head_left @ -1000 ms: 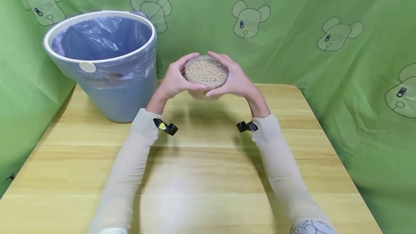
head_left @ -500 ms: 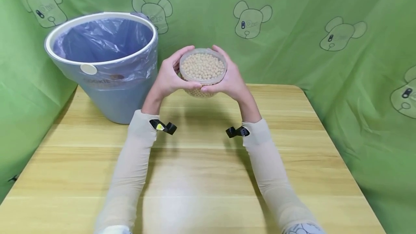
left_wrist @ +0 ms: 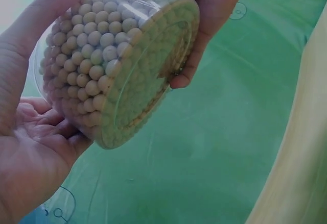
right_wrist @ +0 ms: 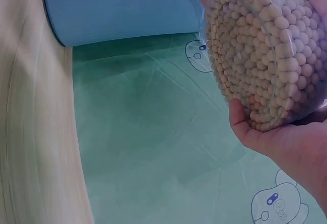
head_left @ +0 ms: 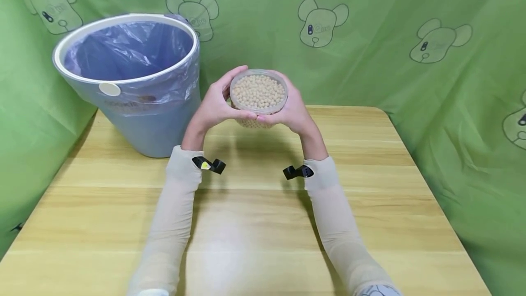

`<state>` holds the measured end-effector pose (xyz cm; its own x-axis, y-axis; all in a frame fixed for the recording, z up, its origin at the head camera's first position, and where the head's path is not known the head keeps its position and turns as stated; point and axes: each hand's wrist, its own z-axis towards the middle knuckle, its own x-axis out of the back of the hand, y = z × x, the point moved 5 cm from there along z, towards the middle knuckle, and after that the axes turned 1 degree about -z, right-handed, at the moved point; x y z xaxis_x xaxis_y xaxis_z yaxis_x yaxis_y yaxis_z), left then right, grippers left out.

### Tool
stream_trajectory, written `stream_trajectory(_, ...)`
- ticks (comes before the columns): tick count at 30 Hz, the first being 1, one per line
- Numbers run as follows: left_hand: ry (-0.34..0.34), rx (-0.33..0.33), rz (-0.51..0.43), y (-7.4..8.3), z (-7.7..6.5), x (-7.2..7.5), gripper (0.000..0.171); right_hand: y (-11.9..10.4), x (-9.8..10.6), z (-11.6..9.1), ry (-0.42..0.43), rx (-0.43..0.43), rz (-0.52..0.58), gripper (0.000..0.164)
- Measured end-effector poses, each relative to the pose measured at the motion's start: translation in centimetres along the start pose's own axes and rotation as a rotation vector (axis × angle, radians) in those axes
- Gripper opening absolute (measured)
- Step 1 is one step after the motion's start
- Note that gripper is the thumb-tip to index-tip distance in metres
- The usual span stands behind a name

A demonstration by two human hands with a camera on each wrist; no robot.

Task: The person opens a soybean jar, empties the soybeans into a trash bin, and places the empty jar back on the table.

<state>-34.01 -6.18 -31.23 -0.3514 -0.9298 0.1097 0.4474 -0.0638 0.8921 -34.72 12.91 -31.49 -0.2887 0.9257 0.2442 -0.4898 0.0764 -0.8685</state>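
A clear round plastic jar [head_left: 259,91] full of small beige balls is held up above the table between both hands. My left hand [head_left: 215,104] grips its left side, and my right hand [head_left: 293,108] grips the right side. The two thumbs nearly meet across the near side of the jar in the head view. In the left wrist view the jar [left_wrist: 97,55] is tilted, its base showing, with fingers beneath it and a thumb along its side. From the right wrist view, the ball-filled base of the jar [right_wrist: 250,55] is seen, with a fingertip at its lower edge.
A blue trash bin [head_left: 152,124] with a white rim and a plastic liner stands at the back left of the wooden table [head_left: 263,223]. Green cloth [head_left: 255,22] with printed bear heads hangs behind and along both sides.
Both hands have shifted slightly left with the jar, rising and then dipping a little. The grip stays on the jar throughout; the bin has not moved.
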Motion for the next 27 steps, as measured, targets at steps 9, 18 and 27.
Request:
stream_trajectory(9, 0.006, 0.009, 0.066, -0.6, -0.3, 0.2, 0.107, 0.8, -0.3, 0.0, -0.01, -0.003, 0.043, 0.108)
stream_trajectory(18, -0.001, -0.048, 0.348, -0.1, -0.6, 0.2, 0.116, 1.4, -0.9, -0.3, -0.073, -0.054, 0.099, 0.111)
stream_trajectory(27, 0.106, -0.12, 0.263, 0.2, -0.6, 0.3, 0.103, 1.4, -1.4, -0.3, -0.091, -0.053, 0.101, 0.134)
